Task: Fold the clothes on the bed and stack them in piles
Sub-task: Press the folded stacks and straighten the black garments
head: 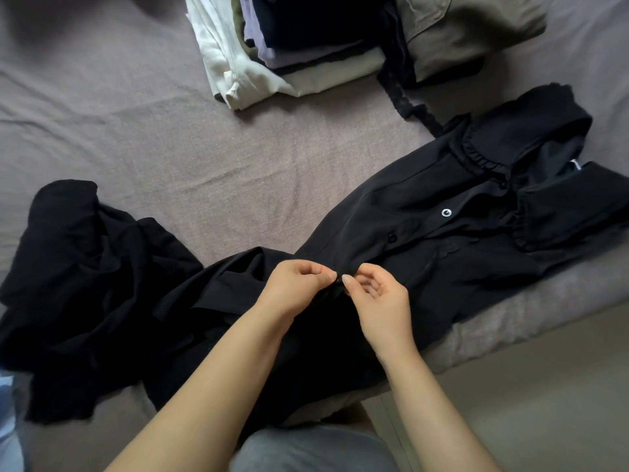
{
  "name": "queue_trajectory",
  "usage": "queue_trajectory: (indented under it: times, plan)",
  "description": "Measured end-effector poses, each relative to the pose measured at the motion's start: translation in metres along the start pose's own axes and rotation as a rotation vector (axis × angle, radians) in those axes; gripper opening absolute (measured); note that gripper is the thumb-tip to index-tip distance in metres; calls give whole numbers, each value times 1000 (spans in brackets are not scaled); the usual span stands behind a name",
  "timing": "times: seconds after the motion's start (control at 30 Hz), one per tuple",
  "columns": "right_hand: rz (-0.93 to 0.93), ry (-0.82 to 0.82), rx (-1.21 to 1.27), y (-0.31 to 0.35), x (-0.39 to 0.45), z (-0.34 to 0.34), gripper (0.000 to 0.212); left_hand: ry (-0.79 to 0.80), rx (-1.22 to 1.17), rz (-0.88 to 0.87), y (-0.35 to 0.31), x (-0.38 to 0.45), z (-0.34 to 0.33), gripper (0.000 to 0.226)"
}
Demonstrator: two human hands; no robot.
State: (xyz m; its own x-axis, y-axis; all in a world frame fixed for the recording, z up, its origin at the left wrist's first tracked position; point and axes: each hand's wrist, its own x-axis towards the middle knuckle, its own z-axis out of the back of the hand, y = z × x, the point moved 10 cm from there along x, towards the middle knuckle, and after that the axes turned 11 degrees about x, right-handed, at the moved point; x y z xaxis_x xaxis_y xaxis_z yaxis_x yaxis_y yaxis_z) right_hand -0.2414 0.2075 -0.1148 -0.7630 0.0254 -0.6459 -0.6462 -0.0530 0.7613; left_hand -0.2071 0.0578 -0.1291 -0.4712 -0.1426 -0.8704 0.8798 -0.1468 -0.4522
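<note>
Both hands, left (296, 284) and right (377, 294), pinch the black shirt's (408, 212) placket beneath them.

Dim, soft light; bowed edges.

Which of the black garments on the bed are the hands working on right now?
The buttoned black shirt with the ruffled collar; left hand and right hand pinch its front placket. The crumpled black garment lies untouched at left.

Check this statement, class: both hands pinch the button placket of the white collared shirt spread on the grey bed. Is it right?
Not quite: the collared button-front shirt is black, not white. The head view shows the left hand and right hand pinching its placket on the grey bed.
</note>
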Motion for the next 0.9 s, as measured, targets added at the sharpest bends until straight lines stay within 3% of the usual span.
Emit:
queue_trajectory:
  times: [0.17,0.3,0.4,0.47,0.6,0.67,0.77,0.9]
  plan:
    - [-58,-66,100,-13,7,0,21,-277,584,-344,-31,-9,26,19]
    - [-153,-156,133,-35,6,8,19,-507,805,-404,-8,-20,70,26]
    - [-59,-216,28,-42,-14,8,6,-481,879,-416,24,-20,87,28]
    - [10,-131,-68,-51,-30,-11,12,-477,892,-485,39,-25,89,34]
    - [-152,60,-131,-101,-52,-59,23,-621,928,-670,53,-42,91,32]
    - [-226,8,-113,-121,-56,-71,27,-611,1013,-757,58,-42,81,33]
    - [-228,-158,-70,-128,-54,-78,18,-552,1058,-810,59,-29,68,38]
    - [-217,-321,-218,-121,-48,-84,16,-529,1002,-795,42,-11,67,16]
